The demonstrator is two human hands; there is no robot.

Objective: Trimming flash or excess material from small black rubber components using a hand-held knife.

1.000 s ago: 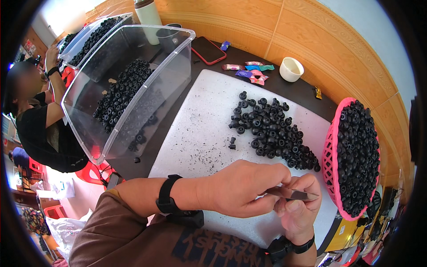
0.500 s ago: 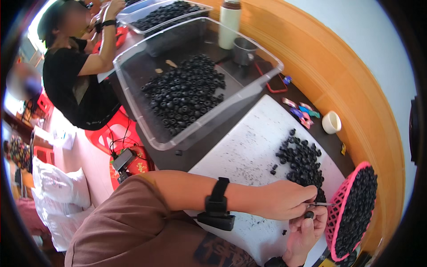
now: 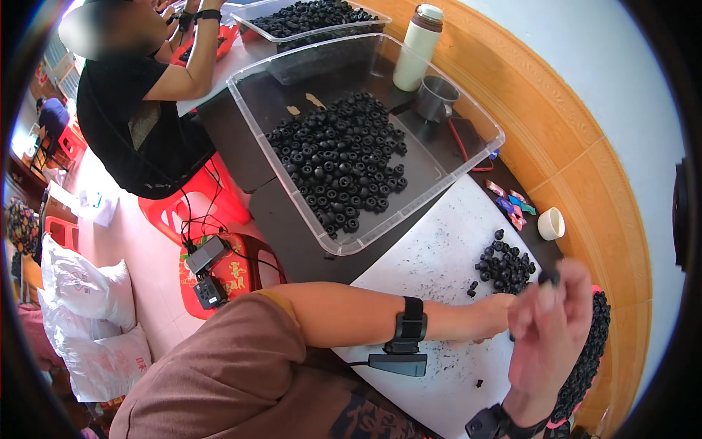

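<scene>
My right hand (image 3: 548, 329) is raised above the right end of the white board (image 3: 417, 252). Its thumb and fingers pinch a small black round part (image 3: 548, 276), blurred by motion. My left hand (image 3: 486, 318) is low over the board, beside a pile of black parts (image 3: 504, 267). My right hand covers its fingers, so whatever they hold cannot be seen. At the right, partly behind my right hand, a pink mesh basket (image 3: 599, 351) is heaped with the same black parts.
Beyond the board is a clear plastic bin (image 3: 292, 194) part-filled with black hollow parts. A bottle (image 3: 418, 50), metal cup (image 3: 436, 99), wrapped sweets (image 3: 512, 206) and small cream cup (image 3: 550, 224) line the wall side. A co-worker (image 3: 139, 110) sits at far left.
My right hand has risen and come forward with the black part, away from my left hand. The thin metal blade that my left hand held is now out of sight. The view has shifted.
</scene>
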